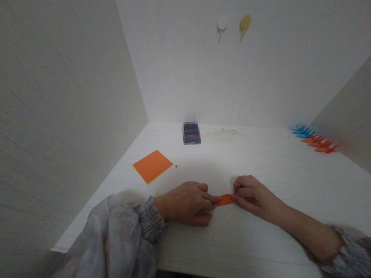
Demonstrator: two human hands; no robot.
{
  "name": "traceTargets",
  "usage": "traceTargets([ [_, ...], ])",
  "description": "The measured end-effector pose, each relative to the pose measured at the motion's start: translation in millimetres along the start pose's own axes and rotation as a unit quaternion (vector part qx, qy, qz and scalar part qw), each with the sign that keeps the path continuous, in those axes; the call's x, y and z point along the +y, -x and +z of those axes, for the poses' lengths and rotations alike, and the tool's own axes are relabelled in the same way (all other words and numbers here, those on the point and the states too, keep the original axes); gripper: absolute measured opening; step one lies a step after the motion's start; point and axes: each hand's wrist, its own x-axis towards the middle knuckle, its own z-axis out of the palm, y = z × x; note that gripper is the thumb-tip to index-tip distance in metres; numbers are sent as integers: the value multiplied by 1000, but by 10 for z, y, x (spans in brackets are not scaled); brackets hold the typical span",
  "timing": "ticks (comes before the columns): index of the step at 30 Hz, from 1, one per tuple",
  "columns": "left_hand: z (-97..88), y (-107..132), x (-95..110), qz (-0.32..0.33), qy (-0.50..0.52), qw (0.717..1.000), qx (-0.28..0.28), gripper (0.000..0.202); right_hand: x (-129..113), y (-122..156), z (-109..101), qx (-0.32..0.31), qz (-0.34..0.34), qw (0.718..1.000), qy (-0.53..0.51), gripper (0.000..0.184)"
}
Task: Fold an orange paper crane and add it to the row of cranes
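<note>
A small strip of folded orange paper (224, 200) lies on the white table between my two hands. My left hand (191, 204), with a ring on one finger, holds the strip's left end down with an outstretched index finger while its other fingers curl in. At the right end, my right hand (252, 196) pinches the paper between thumb and fingertips. Fingers cover both ends of the strip, so its full shape is hidden. Farther left lies a stack of square orange paper (153, 166) with a yellow edge showing, and a tiny orange scrap (176, 166) beside it.
A dark, blurred-out box (191, 133) stands by the back wall. Blue folded paper pieces (303, 130) and orange-red ones (319, 143) line up at the right wall. White (221, 22) and yellow (245, 22) hooks are on the back wall. Walls enclose the table (265, 249).
</note>
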Motion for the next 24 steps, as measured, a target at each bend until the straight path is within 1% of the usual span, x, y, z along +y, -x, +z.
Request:
traceTargets([
  [2, 2, -6, -2, -2, 5, 1000, 1, 14, 9, 1, -3, 33, -2, 999, -22, 24],
  [4, 2, -12, -4, -5, 11, 1000, 0, 14, -27, 2, -18, 33, -22, 999, -33, 20],
  [5, 2, -13, -4, -6, 13, 1000, 2, 14, -57, 1, -26, 16, -33, 999, -31, 22],
  [7, 4, -13, -5, -8, 16, 1000, 6, 13, -121, -3, -27, -43, -61, 997, -11, 26],
  [9, 10, -8, -8, -8, 19, 1000, 9, 13, -166, -7, -8, -58, -75, 995, 3, 25],
  [13, 25, 3, -17, -9, 38, 999, 15, 13, -174, -12, 43, -63, -58, 996, -2, 21],
  [16, 30, 8, -25, -10, 48, 999, 21, 12, -153, -16, 40, -59, -58, 997, -7, 20],
  [21, 0, 1, -44, -7, 40, 999, -3, 13, -147, -28, 4, -59, -63, 996, -2, 21],
  [24, -20, -5, -46, -1, 44, 999, -8, 13, -149, -28, -1, -53, -66, 996, 0, 21],
])
